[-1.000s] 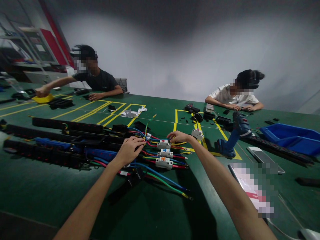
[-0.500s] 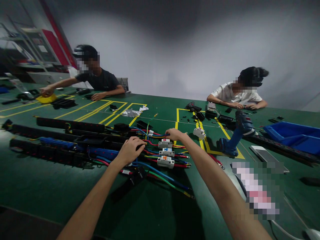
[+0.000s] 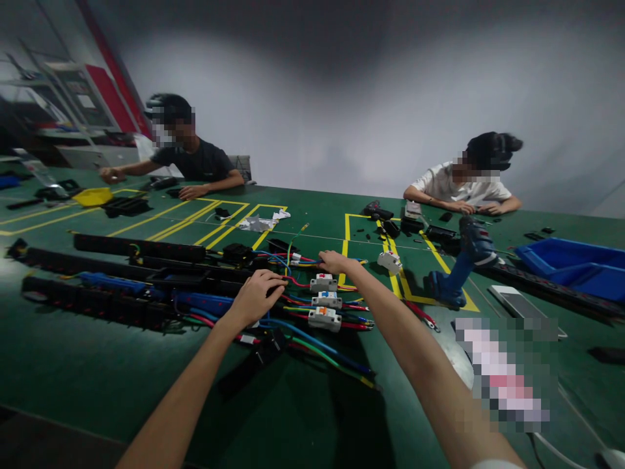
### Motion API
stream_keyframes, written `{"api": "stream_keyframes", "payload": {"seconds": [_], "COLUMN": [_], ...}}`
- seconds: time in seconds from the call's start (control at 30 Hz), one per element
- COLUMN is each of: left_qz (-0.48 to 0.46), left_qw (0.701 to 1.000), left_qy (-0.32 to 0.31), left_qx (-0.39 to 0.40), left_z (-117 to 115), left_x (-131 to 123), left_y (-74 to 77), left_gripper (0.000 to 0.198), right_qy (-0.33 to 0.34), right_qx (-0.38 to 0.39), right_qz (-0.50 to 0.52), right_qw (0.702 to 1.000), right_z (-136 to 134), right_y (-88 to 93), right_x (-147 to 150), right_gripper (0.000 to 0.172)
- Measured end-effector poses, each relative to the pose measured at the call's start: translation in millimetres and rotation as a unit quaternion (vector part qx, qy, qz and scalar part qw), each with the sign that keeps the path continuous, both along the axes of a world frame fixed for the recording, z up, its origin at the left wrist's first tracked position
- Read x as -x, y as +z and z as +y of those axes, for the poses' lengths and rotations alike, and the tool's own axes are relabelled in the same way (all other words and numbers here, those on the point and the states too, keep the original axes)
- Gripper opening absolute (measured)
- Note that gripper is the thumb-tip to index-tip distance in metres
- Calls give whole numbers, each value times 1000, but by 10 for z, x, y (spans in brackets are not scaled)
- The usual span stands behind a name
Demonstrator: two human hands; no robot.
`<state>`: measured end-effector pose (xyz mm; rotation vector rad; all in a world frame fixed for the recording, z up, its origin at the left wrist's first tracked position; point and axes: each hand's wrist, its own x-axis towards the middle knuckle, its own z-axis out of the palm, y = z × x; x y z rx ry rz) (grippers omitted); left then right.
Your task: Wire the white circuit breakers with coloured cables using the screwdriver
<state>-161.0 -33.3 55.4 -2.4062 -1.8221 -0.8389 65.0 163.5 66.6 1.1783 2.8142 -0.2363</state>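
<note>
My left hand (image 3: 256, 296) lies curled on a bundle of red, blue and green wires (image 3: 297, 329), its fingers closed over them near a blue part (image 3: 202, 301). My right hand (image 3: 334, 261) reaches farther out and pinches wires just behind three white circuit breakers (image 3: 324, 301) set in a row. Long black power strips (image 3: 137, 246) lie to the left of both hands. A fourth white breaker (image 3: 389, 260) sits alone to the right of my right hand.
A blue cordless drill (image 3: 461, 264) stands to the right on the green table (image 3: 88, 365). Beyond it are a blue bin (image 3: 576, 264) and a phone (image 3: 525, 301). Two other people work at the far side; a yellow tray (image 3: 92, 195) lies far left.
My right hand has moved away from me and slightly left, from beside the top breaker to the wires behind it. My left hand has barely shifted. The far-left person pulled an arm back from the yellow tray.
</note>
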Motion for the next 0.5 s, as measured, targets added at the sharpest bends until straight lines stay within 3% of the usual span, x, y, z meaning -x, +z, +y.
{"api": "stream_keyframes", "payload": {"seconds": [0.27, 0.5], "left_qz": [0, -4], "left_qw": [1000, 1000], "left_qy": [3, 4], "left_qx": [-2, 0], "left_z": [5, -26], "left_x": [5, -17], "left_y": [4, 51], "left_gripper": [30, 29], "right_qy": [-33, -104], "right_qx": [8, -48], "right_qz": [4, 26], "right_qw": [999, 993], "right_z": [16, 16], "right_y": [168, 366], "right_x": [17, 70], "right_gripper": [34, 34]}}
